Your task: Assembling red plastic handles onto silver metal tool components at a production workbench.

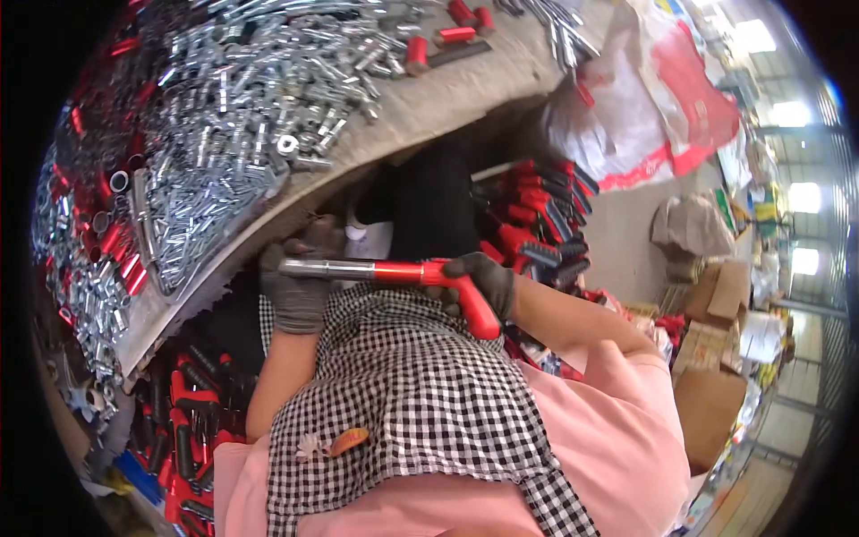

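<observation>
A red pistol-shaped hand tool with a long silver barrel [335, 268] lies sideways across my front, barrel to the left. My right hand [483, 282], in a dark grey glove, is closed round its rear end, where the red handle [480, 313] slants downward. My left hand [302, 291], gloved alike, is at the barrel's front end. The barrel crosses over that hand, whose fingers are curled on the far side. Whether a small part is also pinched in those fingertips, I cannot tell.
A worktop [447, 80] ahead carries a large heap of metal parts [268, 98] and red sleeves [417, 52]. Many red-and-black tools are piled at the right [546, 215] and lower left [183, 412]. A white-and-red sack [617, 98] and cardboard boxes [707, 416] stand at right.
</observation>
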Demonstrator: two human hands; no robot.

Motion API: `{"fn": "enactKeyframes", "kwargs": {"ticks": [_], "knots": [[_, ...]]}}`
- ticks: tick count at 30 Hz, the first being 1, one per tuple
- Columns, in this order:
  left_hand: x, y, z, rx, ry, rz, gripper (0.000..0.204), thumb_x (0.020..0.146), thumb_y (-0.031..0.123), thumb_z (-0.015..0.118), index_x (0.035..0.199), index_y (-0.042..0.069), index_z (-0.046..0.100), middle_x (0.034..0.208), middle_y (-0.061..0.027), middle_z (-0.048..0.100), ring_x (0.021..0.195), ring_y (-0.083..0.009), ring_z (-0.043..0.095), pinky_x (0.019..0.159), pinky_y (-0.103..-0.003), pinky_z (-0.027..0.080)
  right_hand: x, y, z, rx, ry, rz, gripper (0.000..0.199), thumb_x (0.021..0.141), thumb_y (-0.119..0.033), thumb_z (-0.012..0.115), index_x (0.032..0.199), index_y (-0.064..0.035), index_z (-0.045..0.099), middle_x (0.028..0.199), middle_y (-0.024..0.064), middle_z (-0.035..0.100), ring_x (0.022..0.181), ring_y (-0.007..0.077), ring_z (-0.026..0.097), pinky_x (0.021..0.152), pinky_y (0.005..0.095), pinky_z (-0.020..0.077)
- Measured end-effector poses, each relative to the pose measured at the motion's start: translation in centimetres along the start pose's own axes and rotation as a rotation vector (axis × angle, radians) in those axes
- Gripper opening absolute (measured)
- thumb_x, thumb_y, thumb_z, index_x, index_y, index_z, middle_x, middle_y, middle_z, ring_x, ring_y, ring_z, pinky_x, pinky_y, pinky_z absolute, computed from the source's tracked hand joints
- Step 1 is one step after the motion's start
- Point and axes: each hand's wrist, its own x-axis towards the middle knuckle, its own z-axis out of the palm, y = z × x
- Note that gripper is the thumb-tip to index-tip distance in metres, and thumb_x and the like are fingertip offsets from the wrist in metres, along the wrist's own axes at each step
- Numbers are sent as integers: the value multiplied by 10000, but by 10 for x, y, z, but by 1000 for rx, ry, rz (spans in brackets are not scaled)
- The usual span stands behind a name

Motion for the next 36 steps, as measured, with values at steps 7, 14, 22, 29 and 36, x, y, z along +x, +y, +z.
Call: {"fn": "enactKeyframes", "kwargs": {"ticks": [7, 14, 22, 29, 36], "knots": [[21, -27, 126, 476, -603, -318, 752, 789, 413, 630, 1380, 29, 367, 1290, -242, 513, 1189, -341, 512, 906, -385, 479, -80, 33, -49, -436, 153, -548, 545, 675, -151, 690, 1163, 40, 540, 833, 140, 623, 648, 219, 608, 593, 348, 522], [11, -28, 98, 924, -436, -408, 731, 750, 213, 732, 1380, 70, 391, 1258, -122, 549, 1042, -181, 573, 919, -313, 441, -272, 107, 62, -1364, 1030, -854, 653, 546, -150, 788, 1141, 52, 611, 973, 95, 673, 896, 163, 618, 841, 305, 478], [9, -57, 88, 1406, -225, -502, 344, 845, 176, 692, 1144, 38, 591, 1058, -85, 656, 924, -117, 607, 719, -223, 489, -244, 132, 0, -1497, 1392, -377, 483, 643, -128, 724, 1114, -59, 640, 922, 172, 681, 841, 238, 674, 782, 339, 513], [6, -85, 82, 1461, -294, -549, 298, 863, 144, 660, 1121, 11, 594, 1017, -80, 662, 959, -148, 611, 824, -269, 480, -109, 128, -210, -1488, 1588, -37, 395, 719, -242, 612, 1084, -95, 648, 972, 189, 664, 927, 312, 645, 881, 400, 496], [-8, -95, 97, 1716, -318, -687, 392, 841, 254, 621, 1140, 2, 594, 1058, -115, 653, 942, -183, 609, 824, -298, 484, -97, 118, -190, -1746, 1413, -191, 358, 747, -250, 613, 1086, -146, 662, 1037, 177, 608, 971, 347, 591, 862, 425, 467]]}}
